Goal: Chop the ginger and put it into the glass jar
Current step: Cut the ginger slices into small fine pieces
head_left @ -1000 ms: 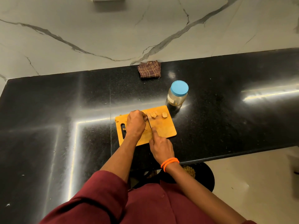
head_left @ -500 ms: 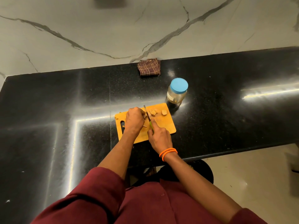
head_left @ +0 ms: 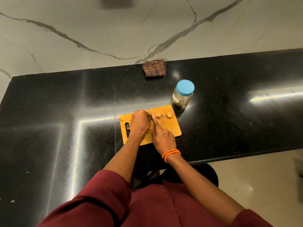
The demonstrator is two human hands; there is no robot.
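Note:
A yellow cutting board [head_left: 170, 128] lies on the black counter. My left hand [head_left: 139, 124] is curled over a ginger piece that it mostly hides. My right hand [head_left: 163, 138] grips a knife [head_left: 151, 116], forefinger along the blade's back; the blade stands just right of my left fingers. Cut ginger strips [head_left: 157, 114] and one chunk [head_left: 169, 114] lie to the blade's right. The glass jar [head_left: 182, 95] with a blue lid stands shut just beyond the board's far right corner.
A folded brown checked cloth [head_left: 155, 68] lies at the back of the counter [head_left: 229, 112] against the marble wall. The counter's front edge runs just behind my right wrist, with pale floor [head_left: 262, 185] and a dark round stool [head_left: 208, 174] below it.
The knife blade tipped up half a second ago and is down on the board again beside my left fingers. Both hands stay over the same spot.

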